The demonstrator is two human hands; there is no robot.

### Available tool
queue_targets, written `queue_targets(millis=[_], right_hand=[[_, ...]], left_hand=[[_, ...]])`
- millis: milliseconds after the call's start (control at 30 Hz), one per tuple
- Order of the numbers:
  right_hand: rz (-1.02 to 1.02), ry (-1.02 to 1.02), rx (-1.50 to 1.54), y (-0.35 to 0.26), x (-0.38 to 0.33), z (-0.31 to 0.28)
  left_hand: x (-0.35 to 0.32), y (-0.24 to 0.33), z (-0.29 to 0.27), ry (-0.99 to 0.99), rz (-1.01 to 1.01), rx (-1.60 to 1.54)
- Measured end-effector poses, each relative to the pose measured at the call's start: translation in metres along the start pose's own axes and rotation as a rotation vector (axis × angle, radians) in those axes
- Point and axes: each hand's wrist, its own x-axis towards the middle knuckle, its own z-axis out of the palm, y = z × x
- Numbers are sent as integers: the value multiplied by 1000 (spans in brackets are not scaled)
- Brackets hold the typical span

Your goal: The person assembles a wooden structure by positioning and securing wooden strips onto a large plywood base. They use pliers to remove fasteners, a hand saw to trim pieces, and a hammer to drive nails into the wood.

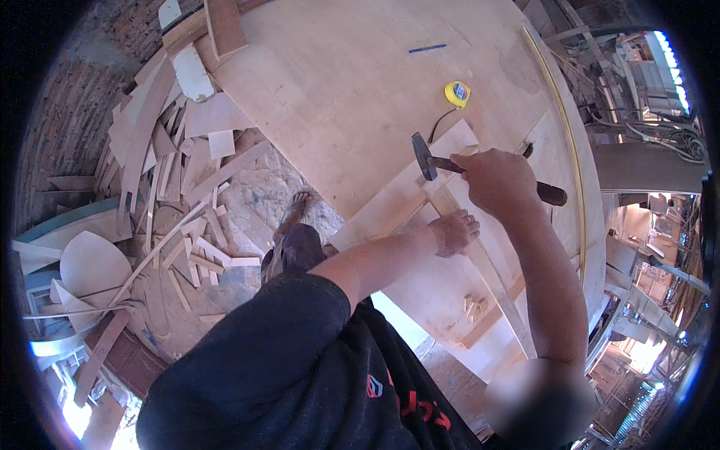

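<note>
My right hand (pixel 496 184) is closed around the handle of a hammer (pixel 424 157). Its metal head points left above the work, and the dark handle end sticks out past my fist. My left hand (pixel 454 233) lies with curled fingers on a long wooden strip (pixel 491 281), close below the hammer head; the thumb side is partly hidden. This strip crosses a pale board (pixel 427 277) and meets another strip (pixel 397 215) near my left hand. Small wood blocks (pixel 474 307) sit on the board nearer to me.
A large plywood sheet (pixel 322 82) forms the worktop. On it lie a yellow tape measure (pixel 457 94), a blue pen (pixel 427 49) and a long yellowish strip (pixel 570 127) along the right. Wood offcuts (pixel 172 165) are heaped on the floor at left, beside a brick wall (pixel 71 120).
</note>
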Motion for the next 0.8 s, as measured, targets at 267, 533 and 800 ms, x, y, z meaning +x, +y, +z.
queue_targets(millis=[267, 533, 800], right_hand=[[-25, 415, 265, -16, 10, -31], [41, 41, 70, -11, 1, -29], [303, 251, 608, 29, -50, 9]], left_hand=[[-1, 5, -7, -83, -10, -2], [-4, 6, -2, -97, -44, -13], [-2, 4, 1, -16, -25, -63]])
